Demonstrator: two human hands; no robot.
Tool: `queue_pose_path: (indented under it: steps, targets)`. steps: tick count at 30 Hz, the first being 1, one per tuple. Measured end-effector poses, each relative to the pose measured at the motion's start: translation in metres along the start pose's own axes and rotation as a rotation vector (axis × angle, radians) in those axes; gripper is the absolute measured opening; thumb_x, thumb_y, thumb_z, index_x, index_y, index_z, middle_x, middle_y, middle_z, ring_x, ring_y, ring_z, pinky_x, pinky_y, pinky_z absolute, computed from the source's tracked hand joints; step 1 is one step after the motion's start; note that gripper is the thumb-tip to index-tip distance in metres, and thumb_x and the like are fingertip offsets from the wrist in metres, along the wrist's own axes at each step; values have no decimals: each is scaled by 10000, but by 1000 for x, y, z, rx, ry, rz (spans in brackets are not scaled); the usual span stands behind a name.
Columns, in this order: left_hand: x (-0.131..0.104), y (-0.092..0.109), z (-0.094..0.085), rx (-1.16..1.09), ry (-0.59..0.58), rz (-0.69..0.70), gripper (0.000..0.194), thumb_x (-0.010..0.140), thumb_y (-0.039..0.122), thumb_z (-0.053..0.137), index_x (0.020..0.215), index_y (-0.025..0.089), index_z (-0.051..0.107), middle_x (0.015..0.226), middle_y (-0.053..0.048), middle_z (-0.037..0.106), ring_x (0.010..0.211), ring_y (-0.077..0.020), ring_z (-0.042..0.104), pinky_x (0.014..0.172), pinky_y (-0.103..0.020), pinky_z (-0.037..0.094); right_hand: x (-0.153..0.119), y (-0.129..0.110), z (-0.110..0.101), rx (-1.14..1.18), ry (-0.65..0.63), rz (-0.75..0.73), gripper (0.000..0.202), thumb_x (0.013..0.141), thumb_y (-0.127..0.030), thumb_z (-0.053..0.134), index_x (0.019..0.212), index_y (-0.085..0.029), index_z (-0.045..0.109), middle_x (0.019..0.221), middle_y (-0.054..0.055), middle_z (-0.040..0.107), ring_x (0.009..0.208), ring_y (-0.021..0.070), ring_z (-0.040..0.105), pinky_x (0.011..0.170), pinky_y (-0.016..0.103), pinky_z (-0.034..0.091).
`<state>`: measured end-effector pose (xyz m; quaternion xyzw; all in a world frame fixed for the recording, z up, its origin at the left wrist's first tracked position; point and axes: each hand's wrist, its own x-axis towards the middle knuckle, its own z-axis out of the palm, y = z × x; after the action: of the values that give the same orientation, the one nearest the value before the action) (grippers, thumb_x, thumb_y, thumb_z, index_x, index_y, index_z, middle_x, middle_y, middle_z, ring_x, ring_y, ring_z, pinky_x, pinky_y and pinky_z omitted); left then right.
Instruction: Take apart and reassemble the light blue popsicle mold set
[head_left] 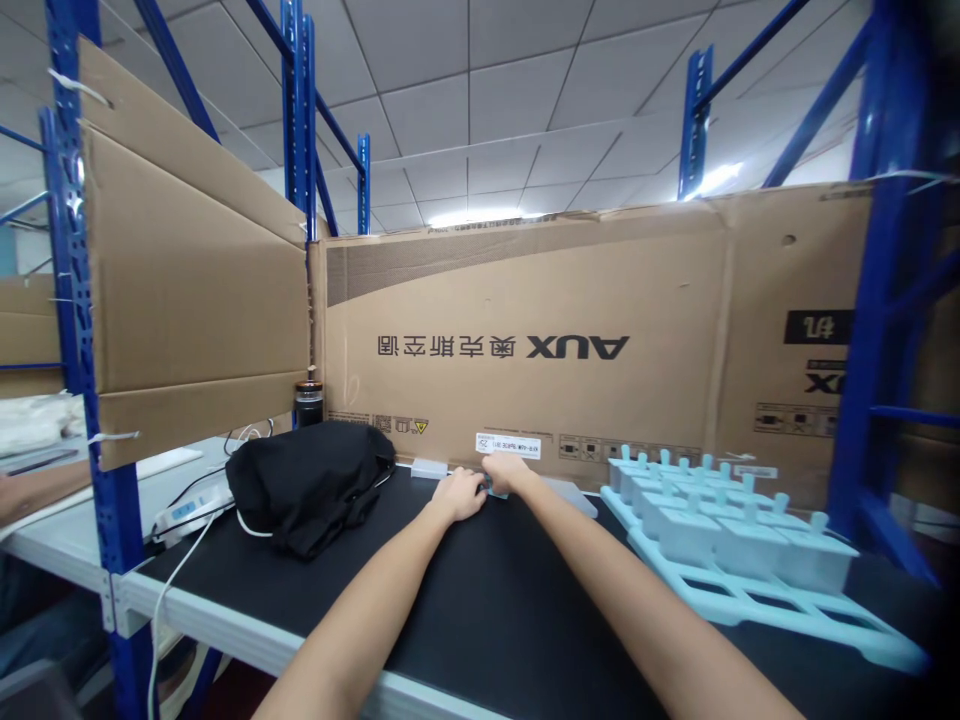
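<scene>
Both of my hands reach to the far side of the black tabletop and meet close to the cardboard wall. My left hand (457,496) is closed, its fingers curled at a small teal piece (489,484) that is mostly covered. My right hand (505,471) is bent over the same piece from the other side, with its fingertips hidden. The exact kind of the piece cannot be made out. A small white block (429,468) lies just beyond my left hand. To the right of my right hand rests a flat translucent item (571,496).
On the right stands a light-blue ice-pop mould set (739,535) in its rack. A black cloth bundle (307,480), a dark jar (308,403) and a white power strip (195,505) with cables are at left. Cardboard (525,290) walls the back. Another person's arm (41,490) shows far left.
</scene>
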<state>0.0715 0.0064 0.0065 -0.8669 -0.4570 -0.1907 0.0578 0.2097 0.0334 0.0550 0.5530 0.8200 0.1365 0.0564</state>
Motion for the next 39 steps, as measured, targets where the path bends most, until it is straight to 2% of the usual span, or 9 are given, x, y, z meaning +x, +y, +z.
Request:
queue_pose_path:
  steps: [10,20,28,39]
  targets:
    - [2,-1,3,-14,13,-16,286,895,348,402,1050,239,617,1144,-54,583,1105,-234,507,945,-370,452,0,9,-6,-21,45,5,373,672,-135,608,1037,-93,667,1063,198,647,977,303,626,762,344,491]
    - [3,-1,4,11,11,-23,287,888,354,397,1053,227,593,1112,-65,619,1061,-247,545,888,-382,488,3,10,6,19,58,19,254,743,-225,560,930,-135,708,1007,173,672,943,273,641,729,314,485]
    - [4,-2,2,14,-8,-8,304,885,361,395,1076,207,575,1109,-84,627,1080,-260,541,916,-400,470,10,4,6,19,31,45,318,682,-195,614,982,-126,693,1018,186,664,931,285,643,720,335,492]
    - [5,-3,5,18,14,-3,289,872,338,399,1047,201,584,1103,-81,626,1051,-251,551,899,-379,476,2,2,2,11,56,49,375,666,-243,654,1022,-131,680,1058,192,651,989,279,622,795,328,468]
